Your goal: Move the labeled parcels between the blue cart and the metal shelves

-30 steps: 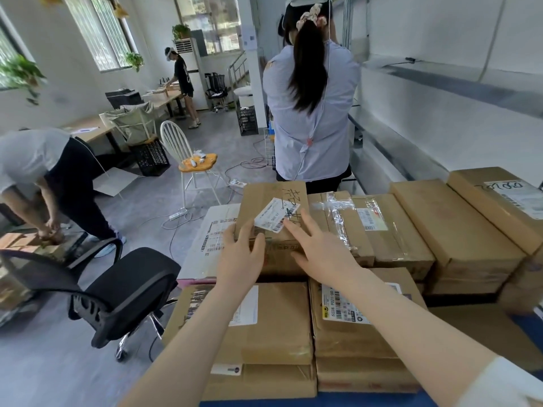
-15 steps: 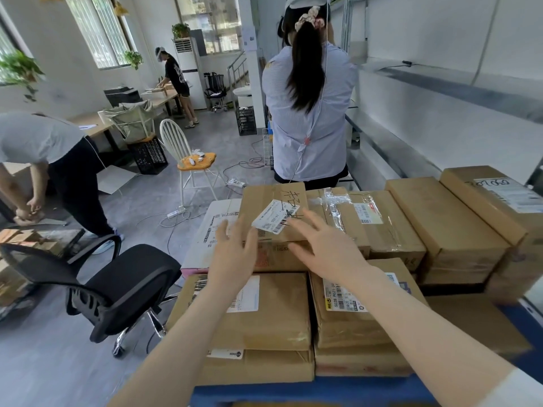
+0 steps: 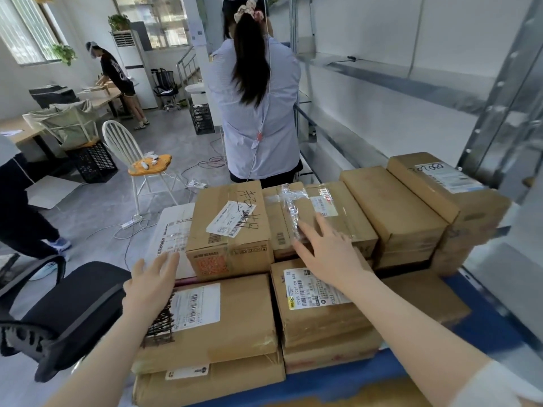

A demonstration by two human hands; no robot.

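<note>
Several brown labeled parcels lie stacked on the blue cart [image 3: 484, 327]. A brown box with black handwriting and a loose white label [image 3: 232, 227] stands at the middle of the back row. My left hand [image 3: 151, 284] hovers open to its lower left, beside a white parcel [image 3: 173, 233], holding nothing. My right hand [image 3: 326, 249] is spread open over the taped parcel [image 3: 323, 210] to the right of that box, fingers on or just above it. The metal shelves [image 3: 411, 80] run along the right wall.
A person in a light shirt [image 3: 258, 113] stands close behind the cart, back turned, by the shelves. A black office chair [image 3: 73, 312] is at my left. A white chair [image 3: 138, 168], cables on the floor, crates and two other people fill the left side.
Both hands have come off the handwritten box. The left one dropped down and left; the right one slid right onto the taped parcel. The view moved closer to the cart.
</note>
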